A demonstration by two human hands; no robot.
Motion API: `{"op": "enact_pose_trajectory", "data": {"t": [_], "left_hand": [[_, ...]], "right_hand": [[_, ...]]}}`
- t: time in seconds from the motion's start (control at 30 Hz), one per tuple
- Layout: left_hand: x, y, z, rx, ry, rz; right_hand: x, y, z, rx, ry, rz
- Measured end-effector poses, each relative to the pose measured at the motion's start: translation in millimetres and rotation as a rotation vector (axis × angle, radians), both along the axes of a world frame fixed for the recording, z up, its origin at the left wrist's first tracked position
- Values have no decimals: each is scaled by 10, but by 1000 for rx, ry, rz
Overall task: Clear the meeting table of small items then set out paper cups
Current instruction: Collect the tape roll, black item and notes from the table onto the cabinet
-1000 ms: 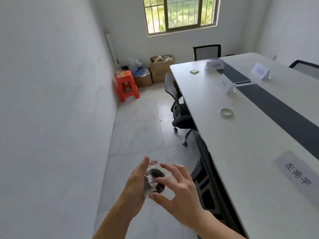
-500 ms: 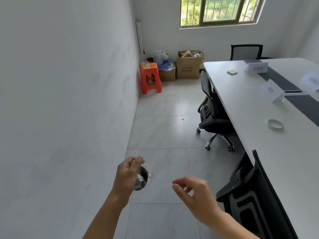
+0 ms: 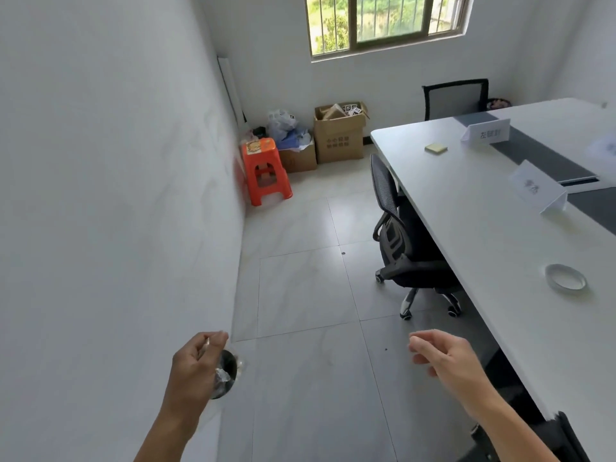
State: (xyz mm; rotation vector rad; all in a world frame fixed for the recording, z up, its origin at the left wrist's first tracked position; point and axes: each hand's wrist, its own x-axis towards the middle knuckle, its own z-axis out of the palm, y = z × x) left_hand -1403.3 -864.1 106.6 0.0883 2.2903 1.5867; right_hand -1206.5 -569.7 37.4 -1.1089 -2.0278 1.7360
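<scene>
1. Small dark round item (image 3: 227,373) in crinkly clear wrap is in our left hand (image 3: 195,365), with the fingers curled round it. It's low over the floor, right by the wall.
2. Our right hand (image 3: 448,358) has nothing in it. Its fingers are loosely bent and it hangs over the floor near the bench (image 3: 483,235) edge.
3. On the bench we've got a clear tape roll (image 3: 565,276) near us, a yellow sticky pad (image 3: 436,148) at the far end, and a folded name card (image 3: 537,190) further in.
4. Black office chair (image 3: 400,241) is tucked against the bench. An orange stool (image 3: 265,171) and a cardboard box (image 3: 338,136) sit in the far corner.
</scene>
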Motion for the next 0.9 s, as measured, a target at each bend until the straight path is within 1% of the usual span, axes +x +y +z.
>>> {"op": "enact_pose_trajectory", "data": {"t": [0.3, 0.47, 0.6, 0.73, 0.9], "left_hand": [[-1381, 1186, -325, -18, -37, -133], [-2312, 2095, -512, 2, -28, -269], [-2881, 2935, -470, 16, -16, -419], [-3108, 3851, -378, -5, -5, -608], [-2923, 4735, -406, 19, -35, -817]], "right_hand": [[-577, 1049, 56, -15, -9, -280], [-906, 1526, -11, -14, -41, -500], [-1192, 1794, 102, -26, -47, -655], [-1300, 1978, 251, -1, -48, -789], [-1108, 2259, 209, -11, -86, -933]]}}
